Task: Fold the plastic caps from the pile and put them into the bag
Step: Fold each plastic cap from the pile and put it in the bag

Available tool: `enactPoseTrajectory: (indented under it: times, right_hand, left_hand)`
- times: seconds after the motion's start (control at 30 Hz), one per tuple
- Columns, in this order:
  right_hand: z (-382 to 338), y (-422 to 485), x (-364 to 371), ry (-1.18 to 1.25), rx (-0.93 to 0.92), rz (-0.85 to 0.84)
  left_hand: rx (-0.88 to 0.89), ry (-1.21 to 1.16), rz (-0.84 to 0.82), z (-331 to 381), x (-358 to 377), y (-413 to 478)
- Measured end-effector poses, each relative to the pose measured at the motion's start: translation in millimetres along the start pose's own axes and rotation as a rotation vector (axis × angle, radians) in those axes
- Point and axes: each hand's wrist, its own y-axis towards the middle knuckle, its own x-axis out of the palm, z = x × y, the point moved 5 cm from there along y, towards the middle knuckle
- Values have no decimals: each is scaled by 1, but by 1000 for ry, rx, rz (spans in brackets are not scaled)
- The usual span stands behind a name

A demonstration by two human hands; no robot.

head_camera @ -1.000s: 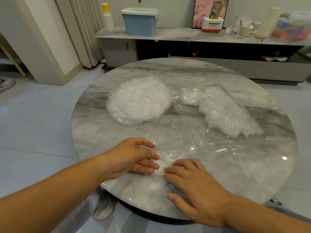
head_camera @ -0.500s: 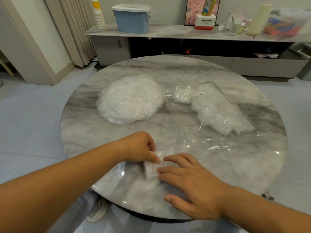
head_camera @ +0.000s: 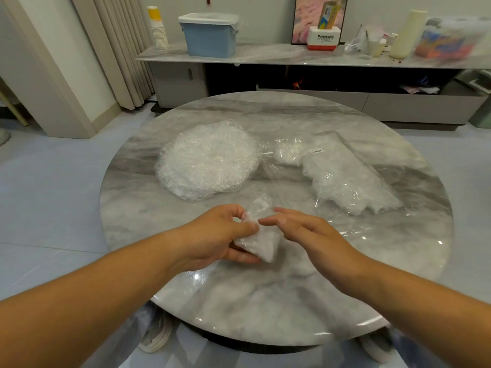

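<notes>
Plastic cap (head_camera: 259, 241), folded small, sits over the near surface (head_camera: 265, 301), pinched in the grip of the left hand (head_camera: 218, 235) so the fold holds, right hand (head_camera: 310, 232) spread loosely beside it

1. Home, living room.
2. Round marble table (head_camera: 265, 301) under left hand (head_camera: 215, 235) and right hand (head_camera: 313, 235).
3. Far beyond both hands: low media cabinet (head_camera: 292, 55) along the wall, with a framed picture (head_camera: 305, 19) on top.
4. Beyond and left of left hand: floor-length curtains (head_camera: 114, 49), paper cups (head_camera: 158, 27), blue box (head_camera: 210, 35).
5. Tiled floor (head_camera: 53, 195) all round; a shoe (head_camera: 156, 338) below left hand, under the table edge.
</notes>
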Motion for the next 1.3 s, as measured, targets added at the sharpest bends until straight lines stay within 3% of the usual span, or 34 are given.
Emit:
enactPoseTrajectory:
  times: [0.53,0.73,0.87,0.97,1.13,1.3]
  right_hand:
    - [3,8,-5,478,234,49]
    - [-11,5,-9,-91,-190,73]
    - [-9,-10,-1,-623,-450,-44]
    - [-8,-17,2,-890,-635,-65]
    - [-7,-22,7,-1002,-714,-163]
    - [1,-26,4,-922,-627,-220]
  left_hand:
    - [183,46,-76,6,9,-3]
    - [-48,-83,13,-7,9,0]
    - [-226,-232,-87,-11,10,-3]
    - [-321,-369,-162,-9,10,-7]
    - [-321,-453,-203,-7,6,-6]
    - [-268,-274,-139,-11,10,-2]
